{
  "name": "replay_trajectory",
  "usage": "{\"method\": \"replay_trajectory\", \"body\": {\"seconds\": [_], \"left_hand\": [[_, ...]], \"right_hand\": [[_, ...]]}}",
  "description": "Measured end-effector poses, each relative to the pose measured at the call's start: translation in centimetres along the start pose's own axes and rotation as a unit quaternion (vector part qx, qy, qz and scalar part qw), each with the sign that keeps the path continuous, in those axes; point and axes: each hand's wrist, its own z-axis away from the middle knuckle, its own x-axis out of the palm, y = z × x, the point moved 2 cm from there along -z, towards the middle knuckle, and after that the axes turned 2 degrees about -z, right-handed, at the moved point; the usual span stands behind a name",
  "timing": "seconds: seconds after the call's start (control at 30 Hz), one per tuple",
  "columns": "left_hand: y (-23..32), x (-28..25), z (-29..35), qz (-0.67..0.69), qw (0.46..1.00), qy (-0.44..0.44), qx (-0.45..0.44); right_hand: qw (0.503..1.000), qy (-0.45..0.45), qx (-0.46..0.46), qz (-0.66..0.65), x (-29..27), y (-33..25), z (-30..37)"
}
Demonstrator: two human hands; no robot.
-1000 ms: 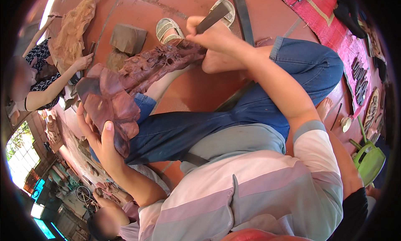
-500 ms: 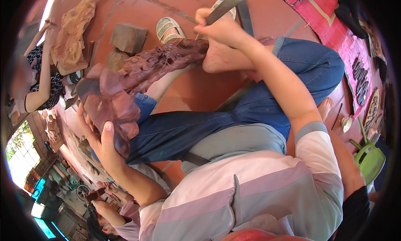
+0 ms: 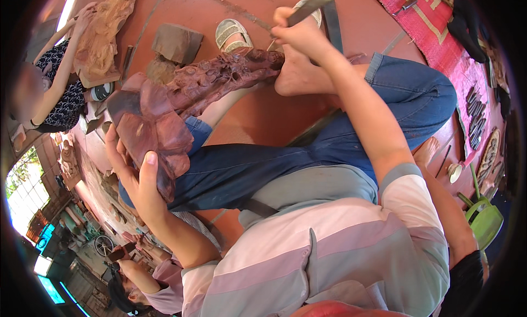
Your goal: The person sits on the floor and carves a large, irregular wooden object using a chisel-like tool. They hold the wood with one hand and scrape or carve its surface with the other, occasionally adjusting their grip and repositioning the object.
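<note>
A long reddish-brown wood carving (image 3: pixel 219 79) lies slantwise across my lap. Its broad end has smooth, petal-like lobes, and its narrower part is knobbly and pierced. My left hand (image 3: pixel 144 174) grips the lobed end, thumb on top and fingers around the outer side. At the far narrow end, beside my bare foot (image 3: pixel 299 75), my right hand (image 3: pixel 304 35) is closed around a bent dark grey strip (image 3: pixel 334 26), which looks like sandpaper. A thin, pale sliver shows below those fingers; I cannot make out what it is.
Dark wood blocks (image 3: pixel 177 42) sit on the tiled floor past the carving. At the left, another person works at a pale carved wood slab (image 3: pixel 105 37). A red mat (image 3: pixel 406 26) with a small tool lies at the upper right. A green plastic object (image 3: pixel 486 221) stands at the right.
The carving, both my hands and the floor have shifted slightly right in the picture together. The other person's hands have moved up to the top of the pale slab.
</note>
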Motion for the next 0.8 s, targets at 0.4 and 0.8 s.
{"method": "replay_trajectory", "body": {"seconds": [0.4,0.8], "left_hand": [[-0.1,-0.2,0.0,0.0,1.0,-0.007,-0.002],[0.0,-0.1,-0.2,0.006,1.0,-0.001,-0.016]], "right_hand": [[0.991,-0.071,-0.074,0.088,3.7,-1.1,1.1],[0.989,-0.078,-0.091,0.086,1.7,-2.6,1.6]]}}
